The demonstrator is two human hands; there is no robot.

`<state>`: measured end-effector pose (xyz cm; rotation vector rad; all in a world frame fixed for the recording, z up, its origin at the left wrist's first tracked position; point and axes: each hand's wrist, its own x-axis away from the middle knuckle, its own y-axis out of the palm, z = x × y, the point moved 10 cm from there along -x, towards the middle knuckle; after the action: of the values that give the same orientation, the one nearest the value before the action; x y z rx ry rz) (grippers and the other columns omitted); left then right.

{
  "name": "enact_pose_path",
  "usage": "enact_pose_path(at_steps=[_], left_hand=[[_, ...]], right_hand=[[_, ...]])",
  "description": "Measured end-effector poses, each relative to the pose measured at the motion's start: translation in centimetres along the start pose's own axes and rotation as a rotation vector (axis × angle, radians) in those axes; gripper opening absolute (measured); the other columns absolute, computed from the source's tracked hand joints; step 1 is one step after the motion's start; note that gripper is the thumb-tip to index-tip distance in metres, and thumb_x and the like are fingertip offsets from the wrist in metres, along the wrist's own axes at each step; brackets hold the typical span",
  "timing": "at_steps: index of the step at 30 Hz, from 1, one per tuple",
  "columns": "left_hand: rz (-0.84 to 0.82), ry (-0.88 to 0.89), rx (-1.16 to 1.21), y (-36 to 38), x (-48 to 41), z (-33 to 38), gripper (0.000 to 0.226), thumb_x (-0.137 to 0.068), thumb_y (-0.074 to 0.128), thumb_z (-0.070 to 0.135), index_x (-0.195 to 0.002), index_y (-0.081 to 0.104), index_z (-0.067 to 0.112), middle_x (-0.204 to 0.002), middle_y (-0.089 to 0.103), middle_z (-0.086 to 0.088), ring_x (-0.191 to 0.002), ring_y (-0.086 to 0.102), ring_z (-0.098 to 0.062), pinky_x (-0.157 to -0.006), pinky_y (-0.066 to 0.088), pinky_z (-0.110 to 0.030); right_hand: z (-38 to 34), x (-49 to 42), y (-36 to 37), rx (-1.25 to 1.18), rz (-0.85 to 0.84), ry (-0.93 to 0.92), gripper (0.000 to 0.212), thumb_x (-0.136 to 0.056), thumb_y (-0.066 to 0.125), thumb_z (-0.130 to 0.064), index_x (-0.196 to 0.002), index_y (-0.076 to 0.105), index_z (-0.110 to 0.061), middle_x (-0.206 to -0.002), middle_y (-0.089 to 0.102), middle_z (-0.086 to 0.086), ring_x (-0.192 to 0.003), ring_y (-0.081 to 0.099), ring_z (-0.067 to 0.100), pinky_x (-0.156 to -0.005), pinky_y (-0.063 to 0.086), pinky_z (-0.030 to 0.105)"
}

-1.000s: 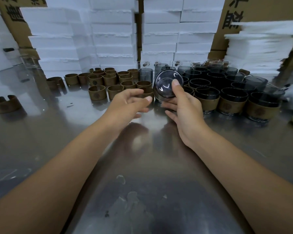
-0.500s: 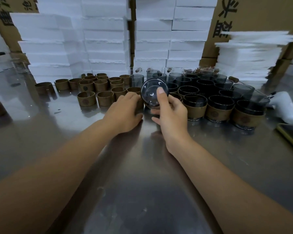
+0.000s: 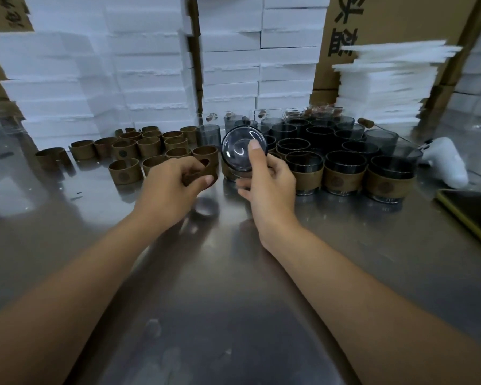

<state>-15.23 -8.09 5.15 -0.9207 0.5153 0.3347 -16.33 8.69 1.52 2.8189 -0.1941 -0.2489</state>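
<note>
My right hand (image 3: 267,184) grips a smoky glass cup (image 3: 240,150) tipped on its side, its round base facing me and my thumb lying across that base. My left hand (image 3: 172,187) pinches a brown band-shaped sleeve (image 3: 199,170) between thumb and fingers, lifted slightly off the steel table, just left of the cup. More loose brown sleeves (image 3: 139,147) stand in a cluster at the back left. Several grey glasses wearing sleeves (image 3: 343,175) stand in rows at the back right.
White foam boxes (image 3: 156,68) are stacked along the back, with a pile of foam sheets (image 3: 383,87) and cardboard cartons (image 3: 386,20) on the right. A white tool (image 3: 444,162) and a dark yellow-edged tray (image 3: 472,212) lie at the right edge. The steel table (image 3: 220,287) spreads in front.
My left hand reached to the sleeves, took one and drew it back toward me. My right hand has kept the tilted glass in about the same place.
</note>
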Motion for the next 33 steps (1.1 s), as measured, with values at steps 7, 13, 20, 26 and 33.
enact_pose_path(at_steps=[7, 13, 20, 26, 33], left_hand=[[0.057, -0.001, 0.519, -3.3, 1.7, 1.1, 0.021, -0.088, 0.063, 0.005, -0.081, 0.063, 0.024, -0.07, 0.066, 0.015, -0.065, 0.06, 0.008, -0.067, 0.046, -0.008], [0.096, -0.023, 0.661, -4.3, 2.0, 1.6, 0.021, -0.092, 0.058, 0.01, -0.079, 0.063, 0.026, -0.068, 0.066, 0.02, -0.068, 0.059, 0.003, -0.067, 0.046, -0.011], [0.157, -0.033, 0.756, -4.7, 2.5, 2.5, 0.016, -0.088, 0.06, 0.029, -0.075, 0.062, 0.019, -0.062, 0.062, 0.018, -0.06, 0.054, 0.004, -0.06, 0.043, -0.011], [0.194, 0.024, 0.757, -4.9, 3.2, 3.9, 0.018, -0.082, 0.07, 0.012, -0.091, 0.055, 0.019, -0.091, 0.061, 0.011, -0.073, 0.065, 0.004, -0.066, 0.047, -0.01], [0.134, -0.027, 0.813, -3.2, 3.5, 4.3, 0.047, -0.081, 0.07, 0.016, -0.124, 0.051, 0.012, -0.112, 0.061, 0.009, -0.102, 0.061, 0.005, -0.089, 0.048, -0.016]], right_hand=[[1.3, 0.8, 1.0, -0.011, -0.088, 0.17, 0.046, -0.087, 0.059, -0.049, -0.11, 0.062, -0.009, -0.096, 0.07, 0.008, -0.079, 0.069, 0.02, -0.068, 0.058, 0.033], [1.7, 1.5, 2.3, -0.005, -0.193, 0.211, 0.037, -0.087, 0.061, -0.045, -0.099, 0.069, -0.011, -0.105, 0.071, 0.013, -0.098, 0.068, 0.024, -0.071, 0.06, 0.031], [1.4, 2.1, 3.2, -0.08, -0.279, 0.222, 0.026, -0.089, 0.063, -0.036, -0.081, 0.067, -0.011, -0.091, 0.065, 0.015, -0.088, 0.066, 0.027, -0.063, 0.059, 0.029], [1.5, 2.5, 3.1, -0.166, -0.265, 0.295, 0.031, -0.09, 0.06, -0.041, -0.083, 0.066, -0.012, -0.091, 0.063, 0.012, -0.084, 0.063, 0.02, -0.054, 0.055, 0.025], [1.2, 2.6, 3.0, -0.119, -0.293, 0.269, 0.037, -0.09, 0.052, -0.055, -0.102, 0.07, -0.025, -0.085, 0.066, 0.0, -0.082, 0.06, 0.018, -0.051, 0.048, 0.022]])
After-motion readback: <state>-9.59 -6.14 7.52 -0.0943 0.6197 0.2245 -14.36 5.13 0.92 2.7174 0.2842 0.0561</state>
